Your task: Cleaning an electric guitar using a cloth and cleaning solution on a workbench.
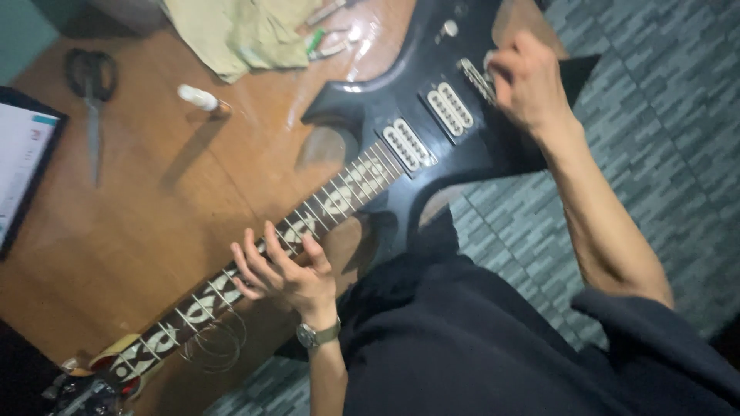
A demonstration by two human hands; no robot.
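Head view: black electric guitar (401, 115) lying across wooden tabletop (154, 216), neck pointing lower left. Left hand (281, 270), grip apart, fingers spreading over fretboard (324, 204). Right hand (528, 81), grip curling together at bridge (476, 79); what it is pinching unclear. Coiled strings (216, 343) lying beside neck. Scissors (92, 85), small white bottle (199, 98), cloth (239, 35) resting beyond.

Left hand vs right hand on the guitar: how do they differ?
The left hand lies on the fretboard with fingers spread; the right hand is bunched at the bridge. The left hand has a wristwatch on its wrist; the right hand's wrist is bare. Both touch the same black electric guitar, lying on the wooden table.
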